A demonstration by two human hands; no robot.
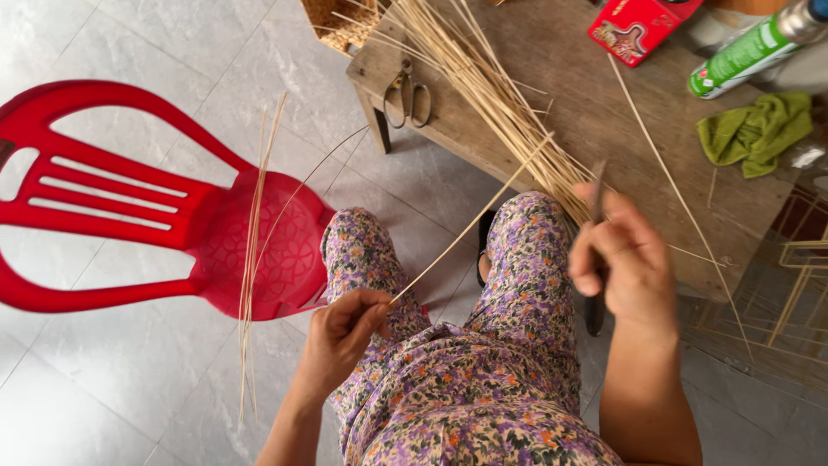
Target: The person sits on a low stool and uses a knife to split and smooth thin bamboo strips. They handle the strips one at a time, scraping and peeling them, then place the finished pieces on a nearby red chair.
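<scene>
— Two hands are busy, each with its own thing. Which holds what?

— The left hand [341, 332] pinches the near end of one thin bamboo strip [466, 229] between thumb and fingers; the strip runs up and to the right toward the bundle of strips [483, 95] lying on the low wooden table [595, 121]. The right hand [625, 259] is clenched around a dark-handled knife [595, 250], held roughly upright just beside the strip's far part.

— Why held like that?

— Likely so the strip is kept taut and steady over the lap while the blade works near it; the blade itself is blurred.

— And the rest of the strips?

— A few loose strips [252, 259] lie draped across the seat of a red plastic chair [129, 207], probably set apart from the bundle. Scissors [408, 95] rest on the table's corner, within reach.

— Any containers?

— A woven basket [341, 22] sits at the table's far edge; its contents cannot be seen. A red box [638, 26] is shut, a green spray can [746, 52] lies on its side, and a green cloth [759, 129] sits crumpled nearby.
</scene>
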